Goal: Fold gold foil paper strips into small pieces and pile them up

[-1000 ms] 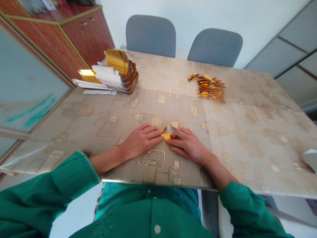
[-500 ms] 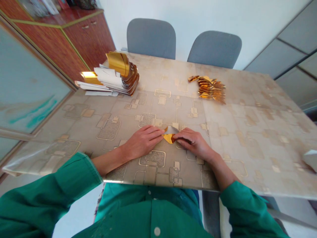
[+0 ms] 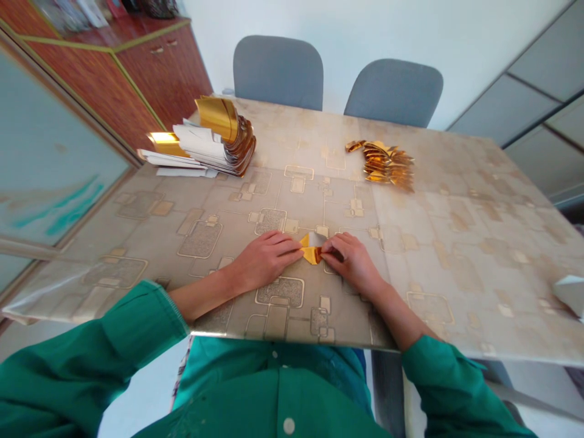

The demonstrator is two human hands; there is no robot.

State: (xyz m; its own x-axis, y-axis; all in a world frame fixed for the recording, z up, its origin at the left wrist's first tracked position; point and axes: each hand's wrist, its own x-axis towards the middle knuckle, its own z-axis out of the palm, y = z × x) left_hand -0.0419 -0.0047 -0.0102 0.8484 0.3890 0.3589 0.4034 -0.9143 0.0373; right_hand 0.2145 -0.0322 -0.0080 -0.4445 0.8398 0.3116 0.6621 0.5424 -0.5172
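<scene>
Between my hands, a small piece of gold foil paper (image 3: 311, 254) lies on the patterned tablecloth (image 3: 196, 237), partly folded, its pale inner side showing at the far edge. My left hand (image 3: 269, 258) rests palm down with its fingertips pinching the paper's left end. At the right end, my right hand (image 3: 351, 258) pinches the paper between thumb and curled fingers. The fingertips cover both ends of the paper.
A stack of gold and white paper sheets (image 3: 214, 146) stands at the back left. Folded gold pieces (image 3: 387, 164) lie heaped at the back right. Two grey chairs (image 3: 278, 73) are behind the table. A pale box-like object (image 3: 570, 295) sits at the right edge.
My right hand has shifted slightly, its fingers more curled at the paper's right end. A gold flap now shows more at the paper's far left. My left hand has barely moved.
</scene>
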